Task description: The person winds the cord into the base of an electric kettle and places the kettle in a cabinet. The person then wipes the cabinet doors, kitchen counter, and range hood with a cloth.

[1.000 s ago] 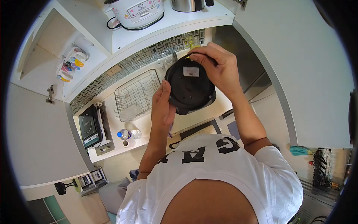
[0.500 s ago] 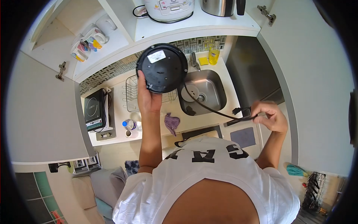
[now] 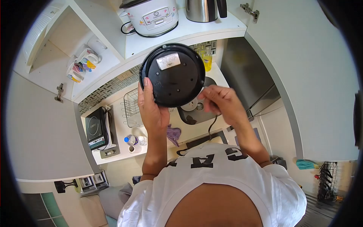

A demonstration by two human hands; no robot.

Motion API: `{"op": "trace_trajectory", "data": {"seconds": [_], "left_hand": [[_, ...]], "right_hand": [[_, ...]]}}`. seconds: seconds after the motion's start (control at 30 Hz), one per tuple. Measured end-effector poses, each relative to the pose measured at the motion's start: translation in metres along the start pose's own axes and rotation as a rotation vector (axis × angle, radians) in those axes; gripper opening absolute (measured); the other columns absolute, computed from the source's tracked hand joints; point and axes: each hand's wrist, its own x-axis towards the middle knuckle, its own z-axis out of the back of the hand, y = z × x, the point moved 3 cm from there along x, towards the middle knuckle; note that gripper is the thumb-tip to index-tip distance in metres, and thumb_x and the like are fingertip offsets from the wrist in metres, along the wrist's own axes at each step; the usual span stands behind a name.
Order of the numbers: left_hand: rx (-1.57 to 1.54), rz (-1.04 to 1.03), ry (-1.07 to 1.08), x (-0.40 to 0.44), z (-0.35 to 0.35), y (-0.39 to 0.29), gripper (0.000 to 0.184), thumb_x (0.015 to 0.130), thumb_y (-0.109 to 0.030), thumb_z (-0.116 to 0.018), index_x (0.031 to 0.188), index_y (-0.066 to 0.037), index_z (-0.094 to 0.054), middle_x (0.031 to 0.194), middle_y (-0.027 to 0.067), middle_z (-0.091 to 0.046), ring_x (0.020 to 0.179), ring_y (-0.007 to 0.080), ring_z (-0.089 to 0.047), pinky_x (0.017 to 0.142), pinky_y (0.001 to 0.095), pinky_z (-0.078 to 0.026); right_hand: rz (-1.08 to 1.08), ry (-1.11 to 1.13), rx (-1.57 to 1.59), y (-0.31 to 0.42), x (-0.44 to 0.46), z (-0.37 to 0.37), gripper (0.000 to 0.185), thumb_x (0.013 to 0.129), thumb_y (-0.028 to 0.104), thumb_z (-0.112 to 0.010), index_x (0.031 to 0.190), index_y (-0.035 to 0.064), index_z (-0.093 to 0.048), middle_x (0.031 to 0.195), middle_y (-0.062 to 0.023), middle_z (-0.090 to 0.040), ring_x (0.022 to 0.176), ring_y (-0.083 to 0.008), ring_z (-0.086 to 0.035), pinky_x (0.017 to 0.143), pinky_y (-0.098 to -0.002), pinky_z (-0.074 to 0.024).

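Note:
My left hand [image 3: 153, 108] grips a round black appliance base [image 3: 174, 81] by its lower left edge, thumb on the face toward me. That face carries a white label and several small screws or holes. Close to the base's right rim is my right hand [image 3: 223, 102], its fingers curled and somewhat blurred. A black power cord [image 3: 212, 126] hangs below that hand, looking pinched in its fingers, which hide the upper part. Behind the base, the sink [image 3: 194, 117] is partly covered.
Above stand a white rice cooker [image 3: 153, 19] and a steel kettle [image 3: 202, 10] on a shelf. Cups [image 3: 89, 56] sit in the left cabinet. On the counter are a wire dish rack [image 3: 130, 109], an induction cooktop [image 3: 96, 128], a bottle [image 3: 134, 140] and a purple cloth [image 3: 174, 135]. Cabinet doors [image 3: 49, 125] hang open.
My right hand has moved left from far out along the cord to the base's right edge. The base has come closer to the camera, and the view has shifted slightly.

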Motion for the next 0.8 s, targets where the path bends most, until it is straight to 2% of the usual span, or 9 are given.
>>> {"op": "trace_trajectory", "data": {"seconds": [0.03, 0.1, 0.23, 0.33, 0.43, 0.57, 0.63, 0.77, 0.8], "left_hand": [[0.003, -0.001, 0.000, -0.001, 0.005, -0.001, 0.036, 0.098, -0.023, -0.046, 0.127, -0.001, -0.046, 0.115, 0.0108, -0.060, 0.097, 0.0165, -0.062, 0.086, 0.0314, -0.052], [-0.004, 0.083, 0.048, -0.003, 0.012, 0.000, 0.037, 0.097, -0.024, -0.049, 0.127, -0.002, -0.049, 0.119, 0.0113, -0.058, 0.105, 0.0199, -0.060, 0.091, 0.0361, -0.050], [0.050, 0.191, 0.044, -0.011, 0.011, 0.012, 0.037, 0.099, -0.028, -0.045, 0.123, 0.000, -0.050, 0.114, 0.0101, -0.061, 0.099, 0.0166, -0.061, 0.088, 0.0314, -0.051], [-0.046, 0.278, 0.047, -0.005, 0.014, 0.021, 0.050, 0.097, -0.042, -0.043, 0.124, -0.001, -0.050, 0.115, 0.0087, -0.061, 0.101, 0.0167, -0.061, 0.088, 0.0324, -0.051], [0.007, 0.261, 0.031, 0.000, 0.021, 0.010, 0.049, 0.097, -0.042, -0.043, 0.124, -0.002, -0.050, 0.116, 0.0085, -0.061, 0.101, 0.0169, -0.061, 0.087, 0.0330, -0.052], [0.015, 0.267, -0.149, 0.018, 0.048, 0.006, 0.038, 0.095, -0.029, -0.054, 0.120, -0.001, -0.054, 0.113, 0.0094, -0.063, 0.100, 0.0186, -0.062, 0.086, 0.0335, -0.052], [-0.104, 0.282, -0.167, 0.020, 0.047, -0.003, 0.033, 0.090, -0.018, -0.059, 0.116, 0.001, -0.056, 0.111, 0.0104, -0.063, 0.101, 0.0196, -0.062, 0.089, 0.0340, -0.051], [-0.226, 0.108, -0.110, 0.027, 0.055, -0.016, 0.040, 0.079, 0.003, -0.063, 0.117, 0.003, -0.055, 0.116, 0.0128, -0.061, 0.106, 0.0227, -0.059, 0.098, 0.0374, -0.045], [-0.168, 0.070, -0.070, 0.028, 0.053, -0.018, 0.040, 0.078, 0.006, -0.062, 0.117, 0.004, -0.054, 0.114, 0.0122, -0.061, 0.105, 0.0217, -0.060, 0.099, 0.0354, -0.045]], "right_hand": [[0.001, 0.002, 0.002, 0.001, 0.004, 0.008, 0.027, 0.096, 0.025, -0.053, 0.089, 0.0016, -0.065, 0.060, -0.0010, -0.058, 0.047, -0.0028, -0.040, 0.045, -0.0182, -0.0301], [0.382, -0.221, -0.086, 0.012, 0.011, 0.029, 0.025, 0.095, 0.023, -0.055, 0.096, 0.0011, -0.065, 0.060, 0.0030, -0.055, 0.048, -0.0003, -0.037, 0.043, -0.0178, -0.0246], [0.353, -0.259, -0.046, 0.067, -0.001, 0.008, 0.022, 0.093, 0.020, -0.058, 0.100, 0.0011, -0.067, 0.060, 0.0066, -0.052, 0.050, 0.0009, -0.036, 0.045, -0.0170, -0.0217], [0.488, -0.046, -0.124, 0.073, -0.019, -0.010, 0.013, 0.086, 0.005, -0.061, 0.094, -0.0029, -0.067, 0.069, -0.0005, -0.061, 0.053, -0.0046, -0.045, 0.048, -0.0182, -0.0353], [0.511, 0.209, -0.307, 0.084, -0.035, -0.001, 0.010, 0.081, -0.003, -0.059, 0.087, -0.0054, -0.067, 0.077, -0.0081, -0.066, 0.055, -0.0109, -0.053, 0.050, -0.0203, -0.0415], [0.544, 0.437, -0.169, 0.083, -0.045, 0.037, 0.011, 0.076, -0.009, -0.057, 0.081, -0.0060, -0.066, 0.075, -0.0106, -0.067, 0.058, -0.0154, -0.057, 0.051, -0.0231, -0.0436], [0.657, 0.806, -0.449, 0.088, -0.050, 0.052, 0.004, 0.074, -0.006, -0.064, 0.078, -0.0055, -0.066, 0.071, -0.0099, -0.065, 0.056, -0.0178, -0.059, 0.049, -0.0242, -0.0441], [0.646, 0.667, -0.463, 0.072, -0.056, 0.088, 0.021, 0.069, 0.002, -0.075, 0.086, -0.0065, -0.066, 0.066, -0.0072, -0.063, 0.054, -0.0144, -0.058, 0.048, -0.0240, -0.0440], [0.457, 0.630, -0.439, 0.068, -0.056, 0.090, 0.031, 0.066, 0.006, -0.078, 0.092, -0.0067, -0.065, 0.065, -0.0064, -0.062, 0.054, -0.0122, -0.057, 0.047, -0.0238, -0.0431]]}}
